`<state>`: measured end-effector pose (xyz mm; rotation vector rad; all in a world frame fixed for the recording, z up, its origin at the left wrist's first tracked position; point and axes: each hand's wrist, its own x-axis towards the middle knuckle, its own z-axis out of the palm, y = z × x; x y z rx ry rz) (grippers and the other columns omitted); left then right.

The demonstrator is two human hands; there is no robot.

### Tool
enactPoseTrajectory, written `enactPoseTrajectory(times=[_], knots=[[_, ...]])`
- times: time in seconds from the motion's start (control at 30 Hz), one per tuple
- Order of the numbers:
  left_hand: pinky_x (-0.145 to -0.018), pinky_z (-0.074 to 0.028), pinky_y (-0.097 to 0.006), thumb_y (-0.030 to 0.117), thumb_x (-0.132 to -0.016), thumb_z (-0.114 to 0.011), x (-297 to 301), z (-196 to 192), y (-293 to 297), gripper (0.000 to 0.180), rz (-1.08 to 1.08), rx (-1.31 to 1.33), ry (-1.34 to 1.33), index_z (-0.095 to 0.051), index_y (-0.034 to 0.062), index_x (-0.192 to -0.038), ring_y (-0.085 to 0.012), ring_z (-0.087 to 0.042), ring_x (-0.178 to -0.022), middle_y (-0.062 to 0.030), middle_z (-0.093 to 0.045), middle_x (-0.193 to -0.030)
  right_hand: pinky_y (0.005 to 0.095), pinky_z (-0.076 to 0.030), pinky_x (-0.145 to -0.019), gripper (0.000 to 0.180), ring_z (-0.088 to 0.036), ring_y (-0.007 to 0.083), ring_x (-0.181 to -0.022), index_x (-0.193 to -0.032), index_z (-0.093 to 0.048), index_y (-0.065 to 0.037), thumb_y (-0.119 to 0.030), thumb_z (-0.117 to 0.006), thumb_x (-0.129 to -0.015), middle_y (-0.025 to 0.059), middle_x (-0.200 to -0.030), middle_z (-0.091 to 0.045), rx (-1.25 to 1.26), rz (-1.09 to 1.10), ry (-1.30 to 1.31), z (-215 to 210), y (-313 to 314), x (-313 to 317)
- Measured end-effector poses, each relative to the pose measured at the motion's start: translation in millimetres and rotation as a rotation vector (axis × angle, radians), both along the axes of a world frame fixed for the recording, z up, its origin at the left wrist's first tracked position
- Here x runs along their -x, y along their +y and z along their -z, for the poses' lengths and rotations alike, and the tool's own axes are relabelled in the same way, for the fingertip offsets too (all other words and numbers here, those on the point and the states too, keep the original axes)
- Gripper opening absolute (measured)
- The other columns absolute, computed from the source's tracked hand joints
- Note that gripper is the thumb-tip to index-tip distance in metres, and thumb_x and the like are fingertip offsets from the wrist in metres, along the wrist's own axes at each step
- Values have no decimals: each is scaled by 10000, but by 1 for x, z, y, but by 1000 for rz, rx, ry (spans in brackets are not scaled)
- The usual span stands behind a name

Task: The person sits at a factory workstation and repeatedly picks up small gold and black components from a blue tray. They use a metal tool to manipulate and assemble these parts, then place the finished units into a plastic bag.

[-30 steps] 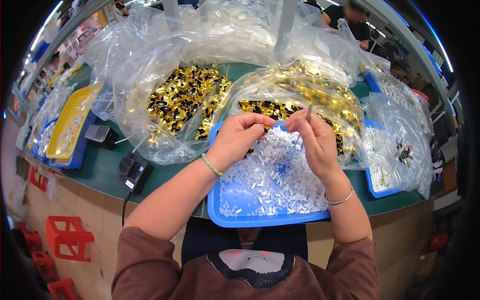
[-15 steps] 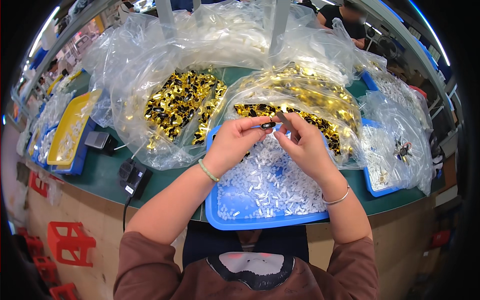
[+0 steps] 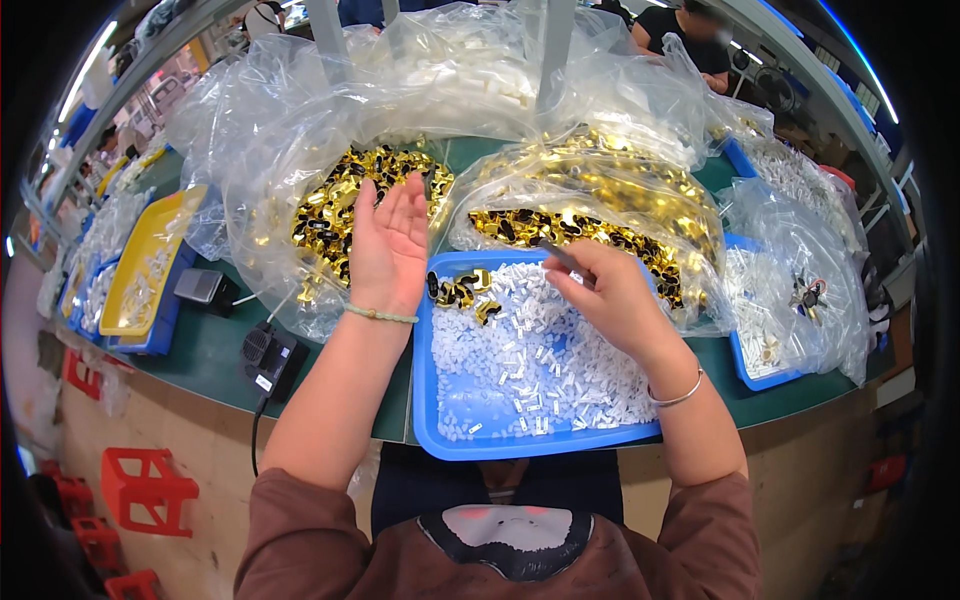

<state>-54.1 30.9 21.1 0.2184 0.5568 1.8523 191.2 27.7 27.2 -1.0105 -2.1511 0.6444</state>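
My left hand point(image 3: 392, 240) is held palm up with its fingers stretched out, over the near right side of a clear plastic bag point(image 3: 262, 215) of gold-and-black parts point(image 3: 330, 210). A small dark shape shows by its fingertips; whether the hand touches it I cannot tell. My right hand point(image 3: 605, 285) pinches a slim dark grey flat tool point(image 3: 566, 258), its tip pointing up and left. Below the right hand lies a blue tray point(image 3: 530, 447) of small white pieces point(image 3: 540, 350). Several gold-and-black parts point(image 3: 462, 290) rest in the tray's far left corner.
A second clear bag point(image 3: 600, 180) of gold parts lies behind the tray. To the left stand a black adapter point(image 3: 270, 358), a grey box point(image 3: 203, 285) and a yellow tray point(image 3: 150, 255). Another blue tray point(image 3: 765, 380) with white pieces is at the right. Red stools point(image 3: 148, 490) stand on the floor.
My left hand has moved left, away from the right hand, and opened; the small black-and-gold part it held is gone from between the hands. My right hand keeps the grey tool, slightly lower.
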Motion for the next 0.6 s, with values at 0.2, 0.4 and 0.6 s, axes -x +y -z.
enactPoseTrajectory(times=[0.2, 0.4, 0.6], knots=[[-691, -496, -266, 182, -825, -714, -13, -11, -26, 272, 484, -211, 1609, -675, 23, -1042, -133, -604, -747, -55, -661, -926, 365, -472, -667, 171, -596, 276, -728, -926, -669, -6, -100, -705, -788, 126, -785, -623, -51, -177, -206, 11, 3, -9], [-694, -498, -325, 142, -718, -785, 1, 4, -31, 332, 592, -433, 2106, -683, 30, -1014, -184, -594, -768, -84, -622, -851, 384, -473, -696, 175, -605, 288, -774, -897, -677, -2, -107, -731, -768, 133, -795, -622, -81, -196, -347, 10, 4, -6], [-693, -504, -263, 129, -739, -801, -10, -6, -28, 319, 577, -367, 1989, -657, 20, -1002, -141, -632, -775, -58, -635, -841, 388, -462, -668, 117, -592, 308, -740, -861, -693, -23, -105, -710, -779, 138, -768, -611, 4, -142, -187, 4, 2, -6]])
